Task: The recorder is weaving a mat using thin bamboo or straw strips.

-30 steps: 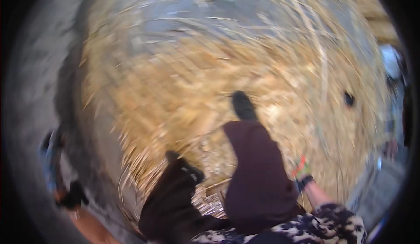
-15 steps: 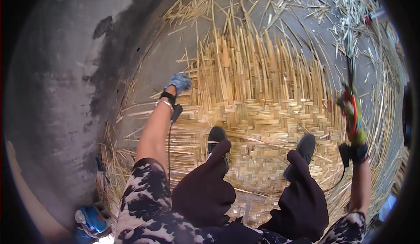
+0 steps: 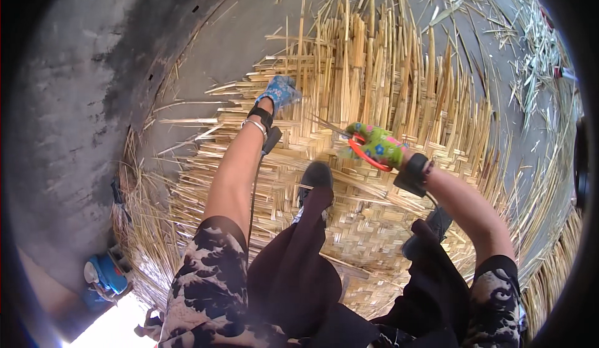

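Below me lies a half-woven mat point(image 3: 374, 220) of split, straw-coloured reed strips, with my shoes on it. Blue patterned cloth covers my left hand point(image 3: 280, 92), a glove, at the mat's upper left among the loose strip ends; its fingers are smeared by motion, so I cannot tell if they grip a strip. My right hand point(image 3: 382, 146), in a green flowered glove, is closed around orange-handled scissors point(image 3: 368, 154). The thin blades point left toward my left hand, above the woven part.
Unwoven strip ends point(image 3: 359, 54) stick out at the far side. Loose pale scraps point(image 3: 540, 51) litter the grey floor at the far right. A dark-stained wall point(image 3: 81, 98) runs along the left. A blue object point(image 3: 107, 274) sits at the lower left.
My right hand has swung in from the far right edge to the middle, bringing the scissors. My left hand has moved slightly right and away from me, onto the strips. The view has shifted.
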{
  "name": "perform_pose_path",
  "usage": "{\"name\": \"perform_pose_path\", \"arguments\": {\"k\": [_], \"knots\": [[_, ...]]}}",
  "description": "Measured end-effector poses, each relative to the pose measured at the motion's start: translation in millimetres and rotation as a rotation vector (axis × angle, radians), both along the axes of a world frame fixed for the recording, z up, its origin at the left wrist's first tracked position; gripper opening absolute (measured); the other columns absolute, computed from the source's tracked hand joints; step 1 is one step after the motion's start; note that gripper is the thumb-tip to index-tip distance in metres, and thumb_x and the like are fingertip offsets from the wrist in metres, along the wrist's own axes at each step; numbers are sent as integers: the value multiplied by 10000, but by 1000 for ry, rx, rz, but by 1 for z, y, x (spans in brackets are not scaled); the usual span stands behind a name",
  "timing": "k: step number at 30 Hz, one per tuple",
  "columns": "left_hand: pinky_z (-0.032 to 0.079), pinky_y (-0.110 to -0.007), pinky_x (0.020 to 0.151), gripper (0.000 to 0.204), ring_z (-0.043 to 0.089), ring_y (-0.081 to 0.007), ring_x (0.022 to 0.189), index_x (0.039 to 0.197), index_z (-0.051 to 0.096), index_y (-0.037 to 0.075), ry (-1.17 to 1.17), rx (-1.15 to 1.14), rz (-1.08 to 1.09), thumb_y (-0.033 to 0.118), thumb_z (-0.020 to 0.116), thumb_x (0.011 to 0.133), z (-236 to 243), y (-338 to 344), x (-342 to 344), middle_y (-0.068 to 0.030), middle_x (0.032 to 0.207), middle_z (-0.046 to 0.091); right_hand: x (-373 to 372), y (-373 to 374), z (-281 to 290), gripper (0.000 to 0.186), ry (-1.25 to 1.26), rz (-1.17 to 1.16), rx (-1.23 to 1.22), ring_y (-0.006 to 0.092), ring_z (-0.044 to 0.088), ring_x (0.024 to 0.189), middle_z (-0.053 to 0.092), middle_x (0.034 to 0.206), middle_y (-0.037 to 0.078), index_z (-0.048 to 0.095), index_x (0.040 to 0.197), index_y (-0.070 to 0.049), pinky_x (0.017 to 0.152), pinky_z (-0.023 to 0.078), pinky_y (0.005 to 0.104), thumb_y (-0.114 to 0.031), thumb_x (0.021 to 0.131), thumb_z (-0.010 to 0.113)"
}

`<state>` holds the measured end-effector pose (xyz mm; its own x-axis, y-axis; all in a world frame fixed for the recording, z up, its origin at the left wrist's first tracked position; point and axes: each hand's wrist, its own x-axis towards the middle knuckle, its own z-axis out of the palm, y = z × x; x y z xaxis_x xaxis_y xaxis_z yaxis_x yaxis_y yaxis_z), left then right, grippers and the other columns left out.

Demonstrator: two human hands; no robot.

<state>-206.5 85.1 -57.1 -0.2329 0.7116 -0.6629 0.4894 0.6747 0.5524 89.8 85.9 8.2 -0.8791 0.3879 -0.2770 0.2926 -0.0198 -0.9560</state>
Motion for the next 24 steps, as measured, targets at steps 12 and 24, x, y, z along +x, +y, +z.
{"name": "perform_pose_path", "arguments": {"k": [12,24], "knots": [[484,-298,676,429,585,-179,764,1002,563,-42,-67,193,-48,48,691,602,24,32,-11,-111,885,622,-42,7,-30,330,-377,-58,478,338,555,835,571,902,169,524,1010,-77,704,442,394,-292,765,577],[471,-283,674,401,576,-158,732,943,608,-23,-42,464,-18,120,756,600,54,70,-15,-93,814,630,-105,18,-36,449,-424,-301,461,330,567,843,588,949,150,532,1072,-89,701,449,375,-406,759,587]]}}
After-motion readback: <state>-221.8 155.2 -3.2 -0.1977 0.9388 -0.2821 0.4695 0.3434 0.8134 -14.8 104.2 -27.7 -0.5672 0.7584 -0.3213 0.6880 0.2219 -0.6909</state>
